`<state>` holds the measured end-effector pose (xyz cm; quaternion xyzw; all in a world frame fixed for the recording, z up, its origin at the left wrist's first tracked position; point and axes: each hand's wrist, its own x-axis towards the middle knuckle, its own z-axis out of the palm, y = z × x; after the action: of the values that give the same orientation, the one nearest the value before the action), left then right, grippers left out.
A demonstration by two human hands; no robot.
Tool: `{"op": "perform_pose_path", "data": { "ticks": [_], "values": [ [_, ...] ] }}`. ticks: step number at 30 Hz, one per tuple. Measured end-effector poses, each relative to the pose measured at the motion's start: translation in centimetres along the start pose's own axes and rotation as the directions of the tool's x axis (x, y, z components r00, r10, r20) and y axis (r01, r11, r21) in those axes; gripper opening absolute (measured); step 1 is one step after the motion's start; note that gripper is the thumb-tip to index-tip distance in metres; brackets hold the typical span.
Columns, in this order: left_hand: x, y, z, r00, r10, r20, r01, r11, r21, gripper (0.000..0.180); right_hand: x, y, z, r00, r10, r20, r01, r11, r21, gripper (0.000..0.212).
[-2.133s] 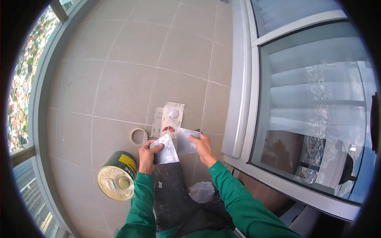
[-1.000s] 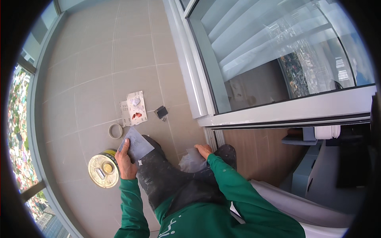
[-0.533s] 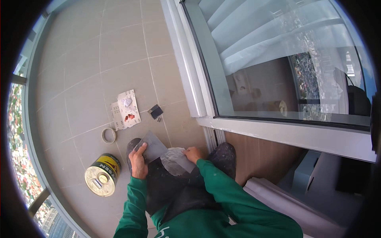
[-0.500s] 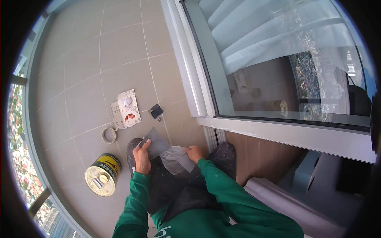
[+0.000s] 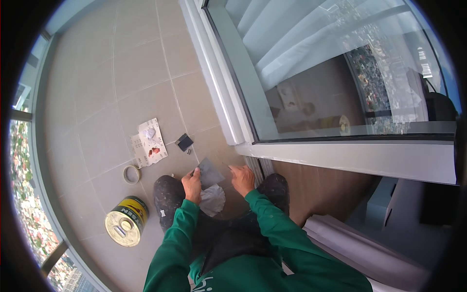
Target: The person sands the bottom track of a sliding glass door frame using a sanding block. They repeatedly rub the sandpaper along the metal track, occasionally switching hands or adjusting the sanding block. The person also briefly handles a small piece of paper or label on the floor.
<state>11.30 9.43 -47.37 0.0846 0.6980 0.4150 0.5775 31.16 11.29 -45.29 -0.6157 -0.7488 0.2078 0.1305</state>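
Observation:
My left hand [image 5: 192, 186] pinches a flat grey sheet [image 5: 211, 173], which sticks out to the right of its thumb and fingers. Below the sheet, between my knees, is a crumpled pale sheet [image 5: 212, 200]; whether my left hand also holds it I cannot tell. To the right, my right hand [image 5: 242, 180] is apart from both sheets, its forefinger stretched toward the grey one and its other fingers partly bent. Nothing shows in it.
Torn printed cardboard [image 5: 156, 155] bears a white scrap and red bits. Close by are a dark block [image 5: 184, 142], a tape roll [image 5: 131, 174] and a yellow-and-black metal can [image 5: 125, 228]. A framed glass door [image 5: 350, 153] stands right; a railing [image 5: 41, 146] bounds the left.
My right hand has let go of the crumpled sheet and moved slightly up and right. The left hand has shifted right with the grey sheet. The view has tilted a little.

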Motion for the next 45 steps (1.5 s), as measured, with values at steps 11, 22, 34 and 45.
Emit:
{"op": "perform_pose_path", "data": {
  "ticks": [11,22,34,45],
  "values": [
    [-0.1,-2.8,2.2,0.739,-0.462,0.490,0.664,0.620,-0.418,0.044,-1.7,-12.3,-6.4,0.863,-0.373,-0.342,0.467,0.847,0.255,0.029],
    [-2.4,-0.7,-1.9,0.506,-0.535,0.676,0.861,0.356,-0.363,0.037,-2.0,-11.2,-5.4,0.918,-0.233,-0.322,0.337,0.885,0.321,0.024],
    [-8.0,2.2,-0.8,0.888,-0.117,0.445,0.323,0.847,-0.422,0.032,-2.5,-4.2,-3.3,0.656,0.204,0.727,-0.631,-0.380,0.676,0.022],
    [-5.2,4.1,-4.7,0.957,-0.050,0.285,0.181,0.872,-0.455,0.031,-2.6,-6.6,-7.9,0.941,-0.339,-0.010,0.337,0.939,-0.068,0.021]
  ]
}}
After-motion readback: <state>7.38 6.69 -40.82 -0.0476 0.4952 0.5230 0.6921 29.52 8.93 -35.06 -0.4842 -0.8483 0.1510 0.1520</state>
